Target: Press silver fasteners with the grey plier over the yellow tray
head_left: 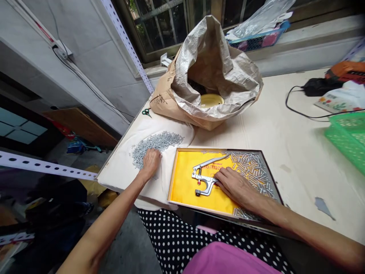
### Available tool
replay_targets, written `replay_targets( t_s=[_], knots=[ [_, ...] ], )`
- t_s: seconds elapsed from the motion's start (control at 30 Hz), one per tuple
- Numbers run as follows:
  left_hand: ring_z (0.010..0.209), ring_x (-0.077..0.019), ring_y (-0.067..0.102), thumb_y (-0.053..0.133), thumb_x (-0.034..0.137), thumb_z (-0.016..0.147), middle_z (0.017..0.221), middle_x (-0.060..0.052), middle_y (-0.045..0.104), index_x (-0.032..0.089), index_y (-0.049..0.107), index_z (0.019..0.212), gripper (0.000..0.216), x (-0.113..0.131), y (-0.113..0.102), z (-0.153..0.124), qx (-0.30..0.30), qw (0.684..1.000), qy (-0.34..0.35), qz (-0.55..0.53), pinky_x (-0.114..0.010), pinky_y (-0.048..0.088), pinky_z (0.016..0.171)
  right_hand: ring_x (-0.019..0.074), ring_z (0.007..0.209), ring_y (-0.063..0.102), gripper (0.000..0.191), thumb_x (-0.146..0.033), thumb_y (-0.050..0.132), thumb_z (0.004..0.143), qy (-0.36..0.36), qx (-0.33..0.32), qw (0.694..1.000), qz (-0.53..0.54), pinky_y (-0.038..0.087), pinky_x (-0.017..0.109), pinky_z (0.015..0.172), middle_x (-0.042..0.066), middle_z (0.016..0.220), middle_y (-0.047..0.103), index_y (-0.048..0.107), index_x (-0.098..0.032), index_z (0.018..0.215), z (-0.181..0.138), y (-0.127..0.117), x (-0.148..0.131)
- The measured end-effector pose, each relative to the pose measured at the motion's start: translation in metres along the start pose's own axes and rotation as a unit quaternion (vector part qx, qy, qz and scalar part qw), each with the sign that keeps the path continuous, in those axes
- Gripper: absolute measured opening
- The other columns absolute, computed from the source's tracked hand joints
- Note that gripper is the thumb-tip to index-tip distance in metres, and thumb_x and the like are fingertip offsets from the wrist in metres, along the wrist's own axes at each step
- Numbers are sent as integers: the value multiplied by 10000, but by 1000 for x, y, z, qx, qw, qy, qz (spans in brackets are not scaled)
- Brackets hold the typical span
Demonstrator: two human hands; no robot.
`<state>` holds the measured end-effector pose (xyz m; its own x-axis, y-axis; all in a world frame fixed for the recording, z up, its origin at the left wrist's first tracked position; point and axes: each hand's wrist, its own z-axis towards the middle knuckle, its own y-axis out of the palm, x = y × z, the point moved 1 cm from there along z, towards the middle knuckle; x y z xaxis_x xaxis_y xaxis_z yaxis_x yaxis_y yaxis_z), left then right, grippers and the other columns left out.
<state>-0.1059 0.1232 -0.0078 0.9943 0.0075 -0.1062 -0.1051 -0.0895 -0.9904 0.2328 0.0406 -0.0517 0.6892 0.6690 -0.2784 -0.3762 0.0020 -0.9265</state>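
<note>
My left hand [152, 161] rests at the near edge of a heap of small silvery metal pieces [159, 141] on a white cloth [167, 167]. Its fingers are curled down, and whatever is in them is hidden. My right hand [235, 184] lies over a shallow tray [170, 186] lined with yellow. Its fingers are wrapped round one handle of silver snap-fastener pliers [209, 185]; the pliers' other handle slants up, and their C-shaped jaw is open. More small metal pieces [253, 167] are spread over the tray's right side, partly under my right wrist.
Behind the cloth stands a large open paper sack [182, 110] with a yellow round thing [211, 100] inside. Dark-handled scissors [146, 112] lie beside it. To the right are a green plastic basket [348, 133], a black cable [308, 114] and a grey scrap [324, 207].
</note>
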Motion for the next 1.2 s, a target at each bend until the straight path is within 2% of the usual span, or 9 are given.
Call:
replay_targets(
  t_s=[0.2, 0.37, 0.47, 0.53, 0.67, 0.77, 0.9, 1.03, 1.2],
  knots=[
    [1099, -281, 569, 458, 183, 932, 1076, -145, 680, 137, 700, 969, 249, 1, -9, 1, -24, 1000, 18, 2, -361, 457, 887, 210, 806, 553, 153, -235, 461, 1008, 1, 27, 999, 26, 436, 341, 706, 65, 891, 630, 594, -202, 940, -3, 7, 4],
    [1081, -263, 585, 440, 174, 917, 1047, -132, 690, 152, 699, 906, 260, 3, -18, 0, -17, 999, 41, 4, -340, 455, 889, 209, 827, 545, 161, -222, 447, 1013, -2, 11, 1000, 13, 431, 338, 714, 68, 916, 625, 580, -199, 925, -1, 6, 3],
    [974, -244, 631, 459, 203, 886, 973, -111, 710, 160, 698, 873, 243, 19, -28, -12, 13, 996, 36, -81, -325, 467, 850, 207, 817, 522, 172, -205, 438, 1011, -5, -13, 1000, 2, 408, 334, 705, 67, 911, 624, 572, -199, 903, 1, 1, 2],
    [807, -210, 650, 524, 274, 844, 842, -69, 714, 168, 696, 837, 202, 37, -34, -30, 12, 976, 16, -219, -298, 481, 762, 207, 817, 513, 158, -181, 447, 1000, -4, -32, 999, 5, 401, 333, 708, 66, 913, 629, 568, -198, 900, 3, -1, 2],
    [613, -149, 587, 609, 397, 765, 705, -22, 667, 166, 666, 780, 239, 80, -29, -75, -93, 886, -18, -453, -252, 459, 585, 215, 847, 513, 140, -133, 461, 972, -5, -46, 999, 17, 400, 338, 733, 69, 935, 637, 572, -198, 918, 4, -5, 1],
    [561, -115, 541, 671, 418, 716, 736, -28, 673, 144, 678, 822, 294, 102, -17, -96, -153, 830, -60, -533, -233, 438, 519, 217, 854, 510, 157, -123, 450, 971, 6, -46, 999, 11, 397, 340, 735, 71, 939, 632, 578, -199, 924, 4, -6, 1],
    [565, -101, 540, 777, 426, 638, 736, -30, 678, 118, 703, 908, 416, 112, -5, -101, -172, 775, -127, -594, -226, 461, 531, 216, 862, 504, 163, -114, 443, 974, 13, -59, 998, 6, 396, 338, 728, 70, 944, 618, 577, -197, 936, 4, -7, 0],
    [535, -89, 523, 839, 477, 576, 617, -7, 626, 118, 681, 765, 435, 115, -5, -100, -181, 746, -159, -621, -206, 431, 514, 219, 890, 496, 148, -117, 442, 981, 9, -57, 998, 19, 397, 344, 741, 65, 953, 606, 561, -198, 946, 4, -6, 0],
    [487, -78, 469, 854, 504, 515, 542, 12, 581, 112, 693, 715, 469, 121, -10, -99, -195, 751, -187, -602, -187, 356, 432, 226, 912, 476, 119, -143, 453, 988, 5, -46, 998, 45, 378, 352, 731, 65, 975, 592, 551, -207, 963, 2, 2, 2]
  ],
)
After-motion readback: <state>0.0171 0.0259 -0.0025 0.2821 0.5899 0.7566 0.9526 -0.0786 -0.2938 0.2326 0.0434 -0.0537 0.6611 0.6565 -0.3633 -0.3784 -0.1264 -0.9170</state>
